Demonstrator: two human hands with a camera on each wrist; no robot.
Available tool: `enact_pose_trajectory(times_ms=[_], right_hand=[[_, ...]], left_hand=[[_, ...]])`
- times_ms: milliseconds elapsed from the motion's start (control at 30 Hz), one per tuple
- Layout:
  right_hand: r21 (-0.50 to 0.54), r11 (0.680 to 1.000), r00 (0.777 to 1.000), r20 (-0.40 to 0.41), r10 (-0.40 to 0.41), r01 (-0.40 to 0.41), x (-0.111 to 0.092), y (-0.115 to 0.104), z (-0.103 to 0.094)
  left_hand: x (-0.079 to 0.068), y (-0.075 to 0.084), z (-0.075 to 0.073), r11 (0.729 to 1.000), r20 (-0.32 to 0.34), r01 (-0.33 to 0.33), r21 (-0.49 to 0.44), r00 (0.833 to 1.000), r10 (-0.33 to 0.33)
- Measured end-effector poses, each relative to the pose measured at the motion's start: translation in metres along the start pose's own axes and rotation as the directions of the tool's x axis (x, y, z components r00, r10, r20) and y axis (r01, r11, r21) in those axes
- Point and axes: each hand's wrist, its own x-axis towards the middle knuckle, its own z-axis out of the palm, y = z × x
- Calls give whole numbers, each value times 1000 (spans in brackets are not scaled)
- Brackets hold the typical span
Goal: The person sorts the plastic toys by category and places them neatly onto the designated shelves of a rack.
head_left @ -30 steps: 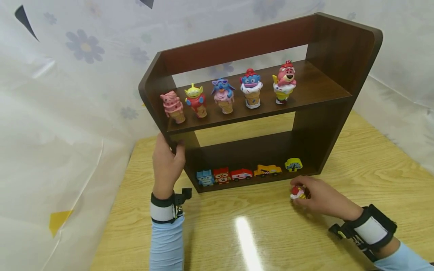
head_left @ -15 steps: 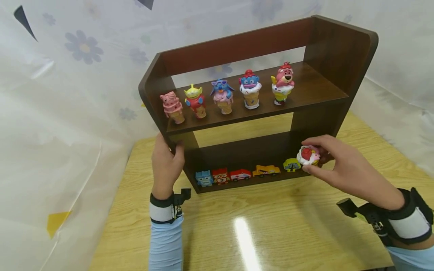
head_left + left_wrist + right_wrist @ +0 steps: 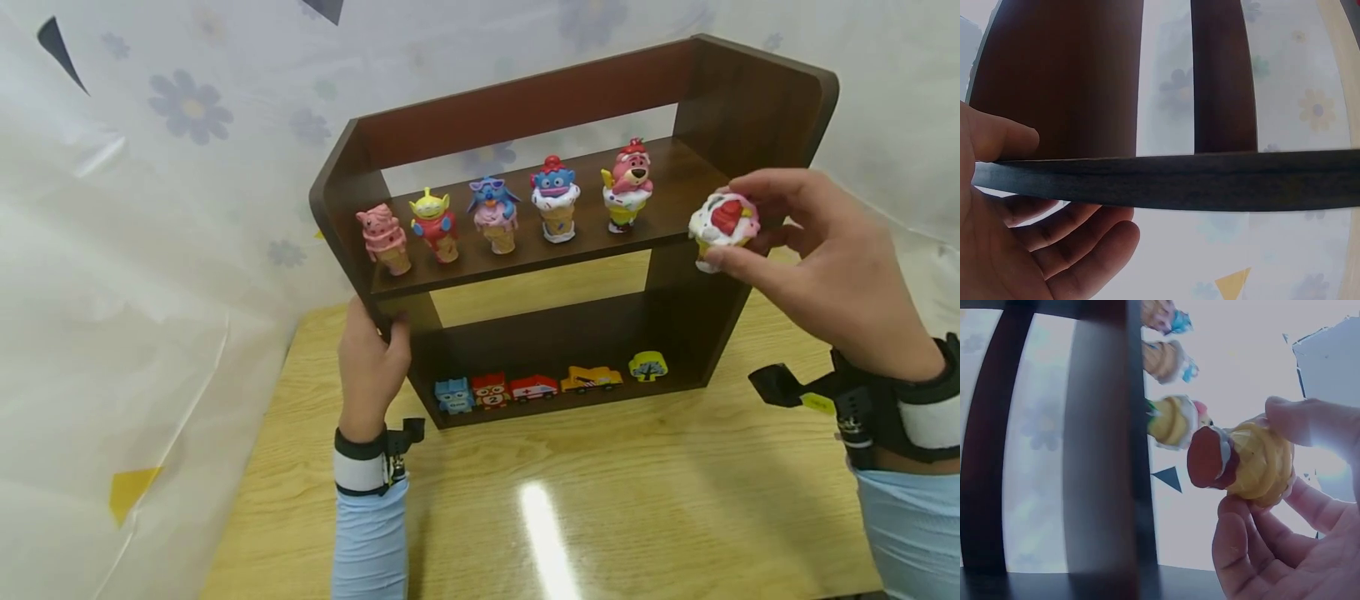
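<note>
My right hand pinches an ice-cream figurine with a white and pink top and a red piece, in front of the upper shelf's right end. In the right wrist view the figurine's yellow cone and reddish-brown base show between thumb and fingers. My left hand grips the left side panel of the dark wooden shelf unit; in the left wrist view the thumb lies on one face of the panel and the fingers on the other.
Along the upper shelf stand several ice-cream figurines, from a pink one at left to a pink bear at right. Below sit a blue owl, a red owl, an ambulance, a yellow truck and a tree.
My right hand has lifted the figurine from the tabletop, up past the lower shelf to the upper shelf's height. My left hand keeps its hold on the side panel.
</note>
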Motion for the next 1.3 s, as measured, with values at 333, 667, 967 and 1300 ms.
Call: enact_pose_trajectory(times_ms=[333,667,967,1300], right_hand=[[-38,999,1000,-22,5,-6,37,-4,-5],[-72,995,996,53,67,-63,51,10,4],[-96,985,980,126,154,-142,47,24,7],[-93,989,983,136,125,-113,45,25,7]], left_hand=[[0,1,-2,1000,-2,-4,-9,1000,4],[-2,2,1,1000,1,8,-9,1000,-8],[0,4,5,1000,6,-6,-22,1000,6],[1,3,7,999,9,0,-32,1000,1]])
